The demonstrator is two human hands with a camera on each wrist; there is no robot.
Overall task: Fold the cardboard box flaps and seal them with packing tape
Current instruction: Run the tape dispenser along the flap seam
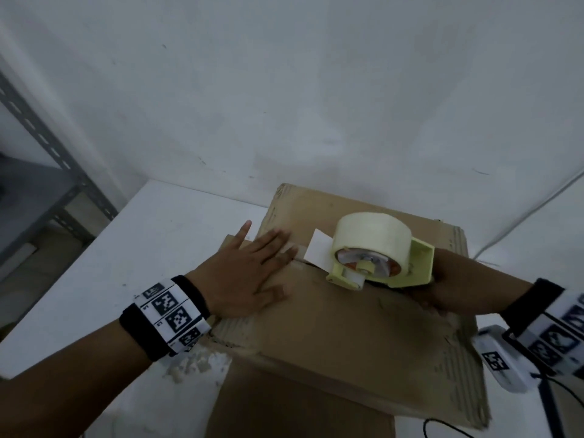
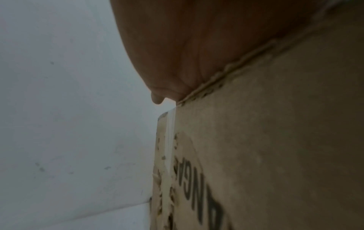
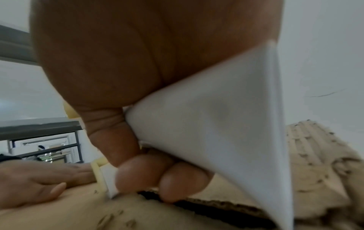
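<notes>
A brown cardboard box [image 1: 347,324] stands on the white table with its top flaps folded down. My left hand [image 1: 252,267] lies flat on the left flap, fingers straight, pressing it by the centre seam; the left wrist view shows the palm [image 2: 187,46] on the box edge [image 2: 275,140]. My right hand [image 1: 442,289] grips the handle of a pale yellow tape dispenser [image 1: 388,263], which rests on the seam. Its roll of clear tape [image 1: 373,235] faces me. In the right wrist view my fingers [image 3: 141,175] curl round the white handle [image 3: 216,124].
A white wall [image 1: 284,90] rises right behind the box. A grey metal shelf [image 1: 41,172] stands at the far left. The white table [image 1: 142,248] extends left of the box. A white device with a marker [image 1: 502,358] and black cables lie at the right.
</notes>
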